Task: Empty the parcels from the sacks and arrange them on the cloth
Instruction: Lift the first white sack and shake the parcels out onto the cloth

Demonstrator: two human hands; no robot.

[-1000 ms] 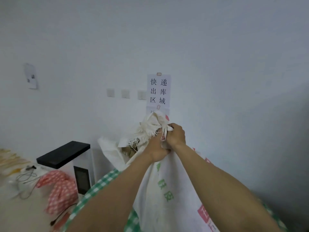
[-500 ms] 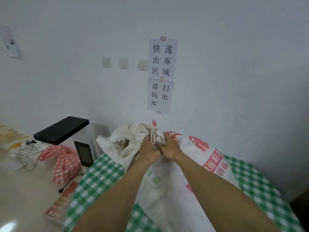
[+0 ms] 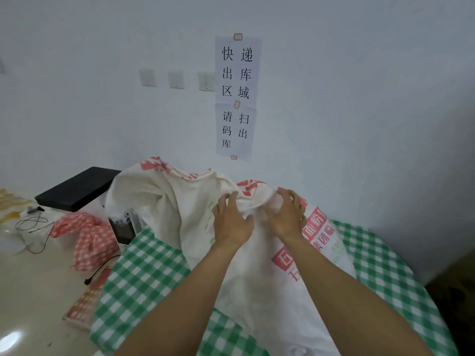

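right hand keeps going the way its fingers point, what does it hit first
The sack: the right hand touches its bunched top, fingers aimed away from the person. Behind that probably the wall, depth unclear.
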